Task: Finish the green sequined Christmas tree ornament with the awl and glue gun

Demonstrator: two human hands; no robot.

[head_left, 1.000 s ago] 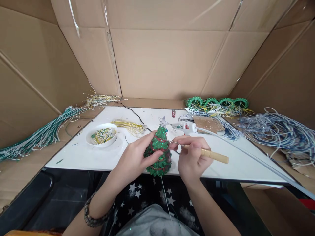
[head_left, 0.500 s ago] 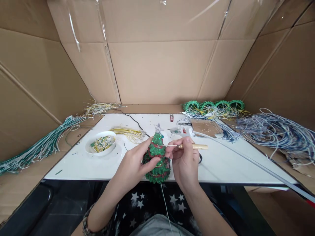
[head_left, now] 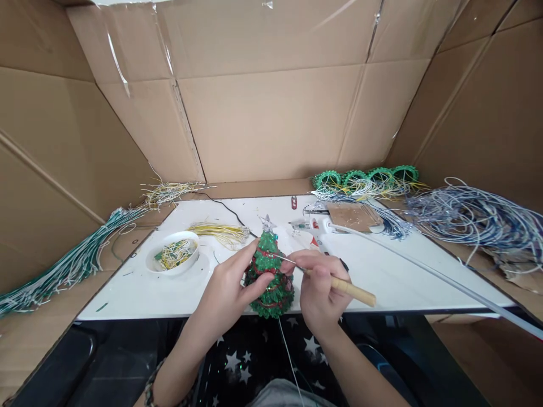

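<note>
A small beaded Christmas tree (head_left: 269, 294), green with red garlands and a clear star (head_left: 267, 222) on top, stands near the table's front edge. My left hand (head_left: 235, 282) is wrapped round its left side, with the thumb across the front. In my right hand (head_left: 320, 282) is a thin-needled awl with a wooden handle (head_left: 354, 291). Its needle points left and touches the tree's upper part, near a red garland; whether the tip goes in I cannot tell. A pale wire (head_left: 289, 353) hangs from the tree's base over my lap.
A white bowl (head_left: 149, 261) of short wire pieces and a yellow wire bundle (head_left: 223, 233) lie left. Behind the tree is a hot glue gun (head_left: 316, 225) with a white cord. Red snips (head_left: 294, 202), green beaded rings (head_left: 328, 181) and blue-white wire coils (head_left: 479, 220) lie further back and right.
The awl has tilted: its handle end has swung down toward me, and my right hand has turned with it. My left hand still holds the tree. The camera view has shifted slightly.
</note>
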